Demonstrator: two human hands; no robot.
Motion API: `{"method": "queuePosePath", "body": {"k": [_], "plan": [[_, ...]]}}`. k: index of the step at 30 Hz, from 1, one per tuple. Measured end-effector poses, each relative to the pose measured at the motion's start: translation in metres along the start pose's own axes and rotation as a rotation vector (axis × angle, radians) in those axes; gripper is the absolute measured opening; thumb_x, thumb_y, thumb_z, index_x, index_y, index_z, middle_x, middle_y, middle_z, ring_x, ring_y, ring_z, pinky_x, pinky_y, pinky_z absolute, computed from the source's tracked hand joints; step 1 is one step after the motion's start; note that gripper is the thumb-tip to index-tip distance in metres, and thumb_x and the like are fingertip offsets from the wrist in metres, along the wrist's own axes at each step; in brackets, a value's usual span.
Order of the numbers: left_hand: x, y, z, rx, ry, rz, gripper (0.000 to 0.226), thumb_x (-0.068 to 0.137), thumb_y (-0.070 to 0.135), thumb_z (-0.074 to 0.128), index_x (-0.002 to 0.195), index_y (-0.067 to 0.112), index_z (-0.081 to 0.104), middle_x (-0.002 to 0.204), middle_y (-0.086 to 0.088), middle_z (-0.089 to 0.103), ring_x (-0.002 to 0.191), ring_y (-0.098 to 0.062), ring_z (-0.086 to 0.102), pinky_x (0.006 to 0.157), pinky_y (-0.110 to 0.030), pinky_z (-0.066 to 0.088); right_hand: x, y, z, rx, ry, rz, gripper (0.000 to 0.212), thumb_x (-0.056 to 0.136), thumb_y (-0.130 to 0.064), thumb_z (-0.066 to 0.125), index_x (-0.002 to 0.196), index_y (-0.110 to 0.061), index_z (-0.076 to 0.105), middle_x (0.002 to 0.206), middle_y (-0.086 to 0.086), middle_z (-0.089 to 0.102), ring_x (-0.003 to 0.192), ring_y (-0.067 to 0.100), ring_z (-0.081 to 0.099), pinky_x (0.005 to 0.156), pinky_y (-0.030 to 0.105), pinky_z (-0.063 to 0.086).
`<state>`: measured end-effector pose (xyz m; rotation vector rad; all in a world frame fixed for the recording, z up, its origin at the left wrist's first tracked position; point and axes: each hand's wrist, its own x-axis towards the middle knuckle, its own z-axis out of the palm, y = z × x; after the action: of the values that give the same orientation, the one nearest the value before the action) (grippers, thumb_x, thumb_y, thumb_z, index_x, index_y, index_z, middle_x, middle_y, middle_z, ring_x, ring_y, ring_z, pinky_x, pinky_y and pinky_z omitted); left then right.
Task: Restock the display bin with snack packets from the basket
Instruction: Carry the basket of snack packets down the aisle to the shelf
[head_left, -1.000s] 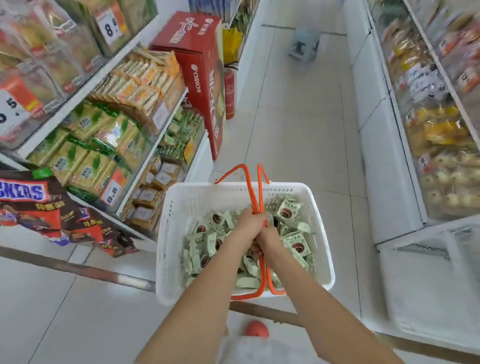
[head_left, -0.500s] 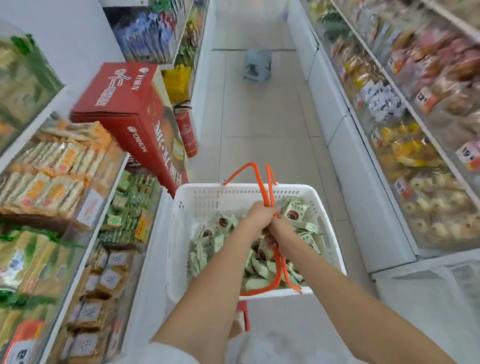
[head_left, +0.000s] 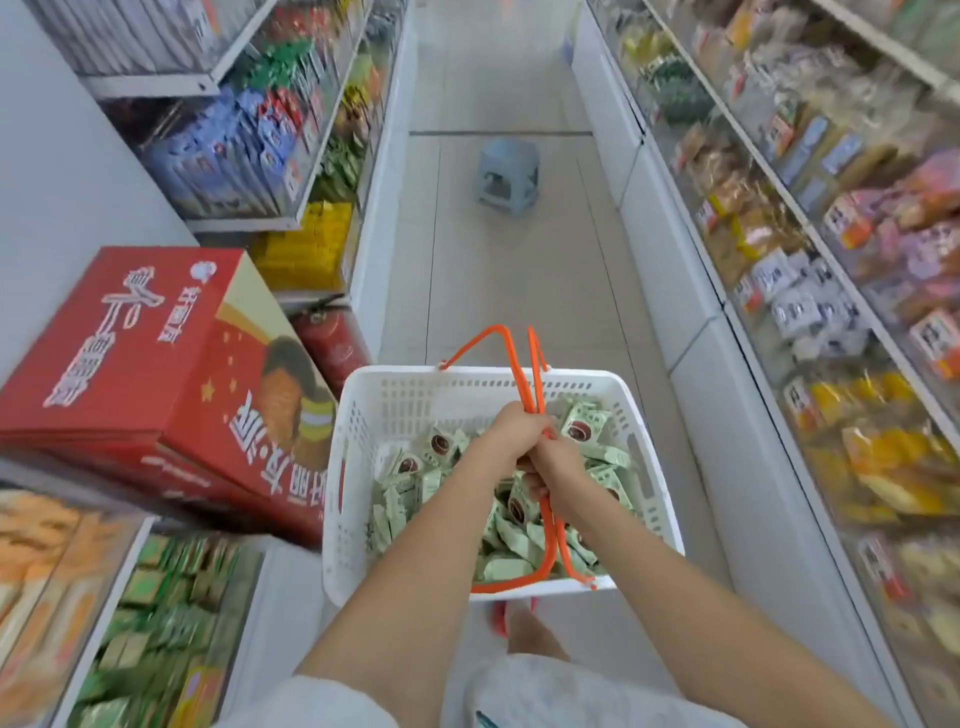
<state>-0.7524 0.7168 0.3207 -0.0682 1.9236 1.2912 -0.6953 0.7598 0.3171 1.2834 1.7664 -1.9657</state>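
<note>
I am carrying the white basket (head_left: 498, 395) down the aisle floor (head_left: 498, 280), both grips closed around the gathered orange handles (head_left: 535, 374): my left hand (head_left: 514, 431) is wrapping them above, my right hand (head_left: 556, 462) is clutching them just below, the two touching. The pale green snack packets (head_left: 582, 426) are lying loose in the basket, directly beneath my hands. I am judging them light, soft and crinkly, probably slippery in a heap, so I am planning to pinch each by its sealed edge. The display bin is possibly among the blurred right shelves (head_left: 810, 322); I cannot tell which.
</note>
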Motion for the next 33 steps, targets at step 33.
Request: {"method": "queuePosePath", "body": {"k": [33], "plan": [[0.731,0.608,-0.204,0.135,-0.004,0.051,0.013,0.09,0.015,0.054,0.078,0.012,0.053,0.086,-0.011,0.057,0.081,-0.025,0.052,0.066,-0.03,0.042,0.67,-0.695,0.061,0.171,0.015,0.011,0.035,0.098,-0.023,0.029,0.066,-0.014,0.042,0.035,-0.005,0.036,0.028,0.008,0.025,0.034,0.016,0.018]]}}
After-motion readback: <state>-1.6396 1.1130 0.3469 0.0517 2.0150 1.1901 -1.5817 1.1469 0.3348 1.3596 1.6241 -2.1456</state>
